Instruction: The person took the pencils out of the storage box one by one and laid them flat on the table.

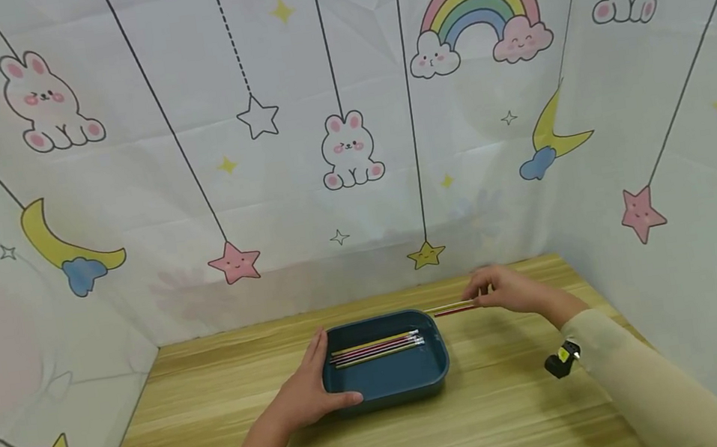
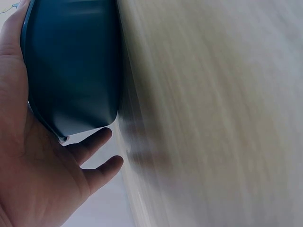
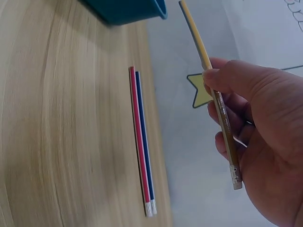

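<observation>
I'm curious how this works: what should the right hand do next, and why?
Probably carry the yellow pencil across and lower it into the blue tray: the right hand pinches it outside the tray, and similar pencils already lie together inside.

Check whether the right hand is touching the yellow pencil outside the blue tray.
Touching. The right wrist view shows it plainly: the right hand pinches the yellow pencil between thumb and fingers.

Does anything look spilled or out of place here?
Nothing stands out: pencils inside the tray lie roughly parallel, and the red pencil and blue pencil on the table lie neatly side by side.
</observation>
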A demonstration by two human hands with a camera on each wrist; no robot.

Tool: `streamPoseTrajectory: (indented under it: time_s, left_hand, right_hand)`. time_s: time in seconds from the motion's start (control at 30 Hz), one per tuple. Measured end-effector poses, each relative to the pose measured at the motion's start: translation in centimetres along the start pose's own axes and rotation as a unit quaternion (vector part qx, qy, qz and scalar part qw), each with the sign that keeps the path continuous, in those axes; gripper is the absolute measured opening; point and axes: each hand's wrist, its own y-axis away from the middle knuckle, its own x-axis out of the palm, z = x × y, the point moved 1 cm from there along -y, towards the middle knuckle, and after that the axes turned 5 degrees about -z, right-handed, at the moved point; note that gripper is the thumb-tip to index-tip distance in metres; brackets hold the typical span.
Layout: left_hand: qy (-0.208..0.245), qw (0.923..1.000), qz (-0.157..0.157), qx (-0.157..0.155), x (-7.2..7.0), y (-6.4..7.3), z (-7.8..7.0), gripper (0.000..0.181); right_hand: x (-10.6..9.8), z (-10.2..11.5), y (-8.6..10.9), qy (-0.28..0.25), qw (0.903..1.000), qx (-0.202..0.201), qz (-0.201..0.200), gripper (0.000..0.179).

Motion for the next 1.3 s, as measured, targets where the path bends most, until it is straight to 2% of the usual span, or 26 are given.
streamPoseTrajectory:
  time_s: [0.13, 0.43, 0.7, 1.0, 1.3]
  left_hand:
    - [-0.001, 1.0000, 0.001, -0.001, 0.1, 0.0, 0.1, 0.138]
    - [-0.001, 1.0000, 0.003, -0.002, 0.1, -0.1, 0.3, 0.138]
    - [-0.002, 1.0000, 0.002, -0.004, 0.1, -0.1, 0.3, 0.139]
    - [-0.007, 1.0000, 0.001, -0.003, 0.2, -0.2, 0.2, 0.139]
    - [-0.007, 1.0000, 0.000, -0.003, 0.1, -0.2, 0.3, 0.139]
  right_hand:
    - [-0.2, -1.0, 0.3, 0.007, 0.9999, 0.013, -0.008, 0.016]
    - [-0.4, -2.3, 0.7, 0.031, 0.9993, 0.000, -0.022, 0.016]
    - [0.2, -3.8, 0.9, 0.032, 0.9988, 0.020, -0.030, 0.020]
    - [1.9, -6.1, 1.0, 0.017, 0.9979, -0.022, -0.059, 0.018]
    - [3.2, -7.3, 0.9, 0.039, 0.9942, -0.047, -0.089, 0.020]
